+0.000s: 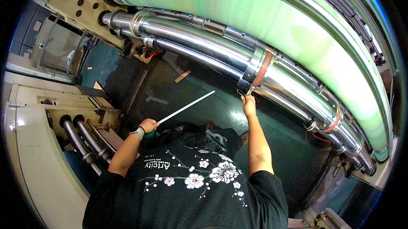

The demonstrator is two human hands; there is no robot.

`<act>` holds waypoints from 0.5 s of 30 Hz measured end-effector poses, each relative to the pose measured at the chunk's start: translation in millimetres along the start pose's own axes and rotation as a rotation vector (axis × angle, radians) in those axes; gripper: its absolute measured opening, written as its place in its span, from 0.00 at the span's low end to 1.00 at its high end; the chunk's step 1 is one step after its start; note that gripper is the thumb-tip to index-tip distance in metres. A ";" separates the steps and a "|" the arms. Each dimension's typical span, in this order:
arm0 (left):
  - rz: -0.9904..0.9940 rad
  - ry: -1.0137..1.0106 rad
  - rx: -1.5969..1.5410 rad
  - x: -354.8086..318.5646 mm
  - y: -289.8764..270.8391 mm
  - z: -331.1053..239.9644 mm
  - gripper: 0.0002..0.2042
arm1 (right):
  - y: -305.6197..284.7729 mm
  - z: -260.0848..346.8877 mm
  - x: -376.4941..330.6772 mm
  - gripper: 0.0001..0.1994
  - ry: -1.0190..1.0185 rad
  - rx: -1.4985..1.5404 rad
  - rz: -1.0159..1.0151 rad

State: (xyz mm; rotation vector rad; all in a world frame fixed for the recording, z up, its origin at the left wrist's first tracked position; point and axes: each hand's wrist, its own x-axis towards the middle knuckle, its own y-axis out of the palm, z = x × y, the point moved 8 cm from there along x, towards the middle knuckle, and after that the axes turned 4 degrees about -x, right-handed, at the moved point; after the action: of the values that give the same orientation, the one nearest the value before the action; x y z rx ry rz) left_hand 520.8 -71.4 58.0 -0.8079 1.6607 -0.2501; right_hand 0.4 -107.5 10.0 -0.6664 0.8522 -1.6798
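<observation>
My left hand [148, 125], with a pale band on its wrist, is closed round the case of a tape measure; the fingers mostly cover the case. From it a white tape blade [187, 107] runs out up to the right, its free end in the air short of the rollers. My right hand [248, 105] reaches up to the underside of a metal collar [251, 69] on the shiny shaft. Its fingers are pinched together at a small metal piece below the collar, too small to make out. A red-brown ring [263, 68] sits beside that collar.
A wide pale-green roller [255, 10] spans the machine above the steel shafts [195, 33]. Farther right is another collar with a red ring [335, 118]. A small wooden strip [182, 76] lies on the dark floor. Cream machine housing [38, 144] with steel rods [78, 139] stands left.
</observation>
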 end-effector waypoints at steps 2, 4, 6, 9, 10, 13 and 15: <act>0.013 -0.032 -0.010 -8.3 1.6 -5.5 0.18 | 7.6 -4.7 6.2 0.14 0.061 0.051 0.004; 0.024 -0.045 -0.004 -12.8 5.1 -6.4 0.18 | 16.2 -10.2 10.3 0.18 0.136 0.015 0.080; 0.036 -0.039 0.018 -15.7 9.4 -3.9 0.18 | 20.0 -8.8 14.8 0.19 0.162 0.017 0.117; 0.025 -0.023 0.035 -16.8 12.4 0.6 0.19 | 35.0 -20.1 20.3 0.21 0.192 0.144 0.150; 0.026 -0.019 0.037 -18.0 13.5 0.7 0.19 | 38.4 -21.4 20.3 0.21 0.197 0.196 0.153; 0.023 -0.027 0.017 -24.4 13.6 -0.8 0.20 | 56.7 -31.9 22.9 0.23 0.299 0.219 0.296; 0.023 -0.031 0.032 -28.4 11.2 -4.0 0.20 | 59.6 -35.7 21.3 0.23 0.290 0.229 0.311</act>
State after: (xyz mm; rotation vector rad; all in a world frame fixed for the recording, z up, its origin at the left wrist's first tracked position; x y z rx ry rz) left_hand 514.3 -46.4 74.8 -0.7642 1.6325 -0.2465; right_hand 0.5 -130.2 -59.0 -0.1252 0.8962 -1.5765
